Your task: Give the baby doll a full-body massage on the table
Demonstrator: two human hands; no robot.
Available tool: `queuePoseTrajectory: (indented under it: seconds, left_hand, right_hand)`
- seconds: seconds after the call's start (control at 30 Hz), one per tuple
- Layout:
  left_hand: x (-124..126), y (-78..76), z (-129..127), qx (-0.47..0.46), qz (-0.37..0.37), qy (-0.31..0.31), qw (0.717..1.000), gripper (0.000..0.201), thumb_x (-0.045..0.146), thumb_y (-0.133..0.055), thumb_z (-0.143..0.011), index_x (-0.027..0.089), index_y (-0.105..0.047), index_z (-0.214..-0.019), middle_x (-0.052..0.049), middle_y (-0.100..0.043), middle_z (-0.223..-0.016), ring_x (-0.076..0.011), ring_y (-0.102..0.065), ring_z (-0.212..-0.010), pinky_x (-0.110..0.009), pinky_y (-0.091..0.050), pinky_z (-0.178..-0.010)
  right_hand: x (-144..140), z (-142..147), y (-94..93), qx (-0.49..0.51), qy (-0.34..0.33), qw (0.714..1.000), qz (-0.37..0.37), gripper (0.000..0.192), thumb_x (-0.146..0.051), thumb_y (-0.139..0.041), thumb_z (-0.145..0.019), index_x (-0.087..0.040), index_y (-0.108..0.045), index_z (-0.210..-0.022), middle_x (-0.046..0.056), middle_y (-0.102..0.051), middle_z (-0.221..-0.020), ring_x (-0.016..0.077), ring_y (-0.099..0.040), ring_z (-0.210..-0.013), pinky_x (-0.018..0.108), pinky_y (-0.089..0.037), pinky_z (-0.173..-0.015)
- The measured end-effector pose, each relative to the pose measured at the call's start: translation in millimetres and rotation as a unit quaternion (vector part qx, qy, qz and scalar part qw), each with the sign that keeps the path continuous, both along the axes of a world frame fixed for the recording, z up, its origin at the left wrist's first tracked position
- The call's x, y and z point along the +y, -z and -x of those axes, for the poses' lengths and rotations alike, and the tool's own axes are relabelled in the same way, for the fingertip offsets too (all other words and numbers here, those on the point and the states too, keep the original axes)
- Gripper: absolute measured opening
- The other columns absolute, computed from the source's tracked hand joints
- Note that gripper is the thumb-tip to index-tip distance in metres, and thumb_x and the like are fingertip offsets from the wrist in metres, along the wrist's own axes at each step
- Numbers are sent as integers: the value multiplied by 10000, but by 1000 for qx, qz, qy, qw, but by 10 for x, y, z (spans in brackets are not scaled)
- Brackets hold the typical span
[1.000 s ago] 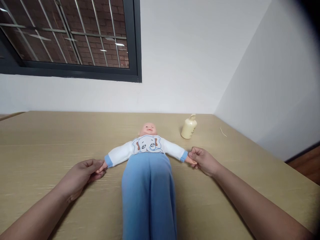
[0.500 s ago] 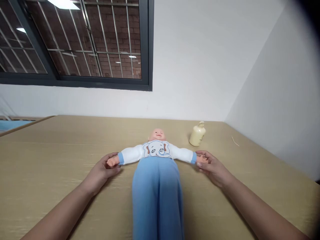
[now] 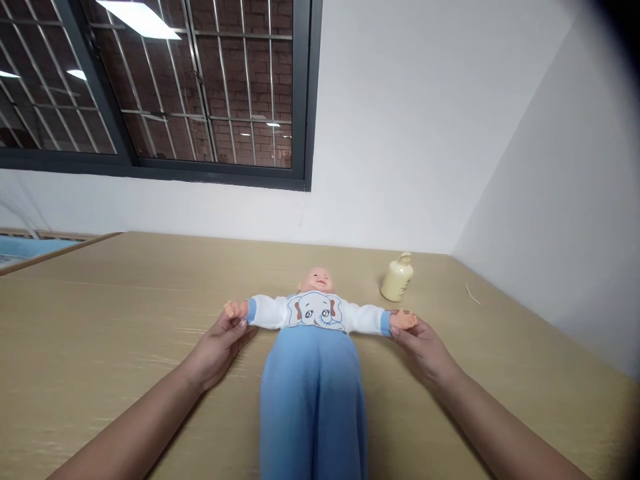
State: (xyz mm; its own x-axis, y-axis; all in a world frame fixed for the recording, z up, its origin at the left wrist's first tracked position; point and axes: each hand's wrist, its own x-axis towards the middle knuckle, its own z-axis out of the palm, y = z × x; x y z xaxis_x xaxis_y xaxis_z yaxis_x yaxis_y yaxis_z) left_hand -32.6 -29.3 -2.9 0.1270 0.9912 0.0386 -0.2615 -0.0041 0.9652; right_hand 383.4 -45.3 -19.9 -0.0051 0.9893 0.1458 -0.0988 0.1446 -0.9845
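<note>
A baby doll (image 3: pixel 314 373) lies on its back with its head away from me, dressed in a white top with an elephant print and light blue trousers. Its arms stretch out to both sides. My left hand (image 3: pixel 223 347) grips the doll's hand on the left, thumb near the blue cuff. On the other side my right hand (image 3: pixel 423 343) holds the doll's other hand from beneath, with the thumb at the cuff and the fingers partly hidden behind it. The doll's feet lie outside the view.
A cream pump bottle (image 3: pixel 397 279) stands beyond the doll's arm on the right. A thin pale strip (image 3: pixel 473 295) lies farther right on the tan tabletop (image 3: pixel 150 287). Behind are a white wall (image 3: pixel 390 133) and a barred window (image 3: pixel 200 87).
My left hand has raised the doll's arm on the left slightly and moved inward. My right hand has turned a little around the doll's other hand. The camera view has shifted slightly.
</note>
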Motion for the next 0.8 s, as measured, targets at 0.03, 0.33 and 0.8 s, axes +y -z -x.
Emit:
queuePoseTrajectory:
  seconds: [0.03, 0.33, 0.8]
  left_hand:
    - [9, 19, -8, -33, 7, 10, 999, 540, 438, -745, -814, 240, -575, -1287, -97, -540, -1448, -300, -466, -1365, -440, -373, -1153]
    - [117, 138, -161, -87, -8, 10, 996, 557, 565, -615, -885, 268, -499, -1342, -93, -518, -1449, -312, -427, -1378, -479, -399, -1112]
    - [113, -415, -510, 480, -196, 23, 855, 342, 95, -552, -750, 236, -514, -1059, -21, -635, -1005, -223, -615, -926, -295, -451, -755]
  right_hand:
    - [-1, 11, 1, 43, -10, 999, 1, 469, -436, -788, -790, -230, -655, -1190, 116, -650, -1285, 321, -581, -1212, 501, -434, -1061]
    - [55, 211, -27, 213, -5, 976, 42, 436, -489, -689, -874, -269, -598, -1239, 89, -643, -1271, 307, -598, -1183, 552, -511, -975]
    - [147, 763, -591, -360, -4, 917, -175, 454, -393, -409, -1018, -269, -469, -1450, 71, -518, -1456, 268, -468, -1337, 469, -357, -1135]
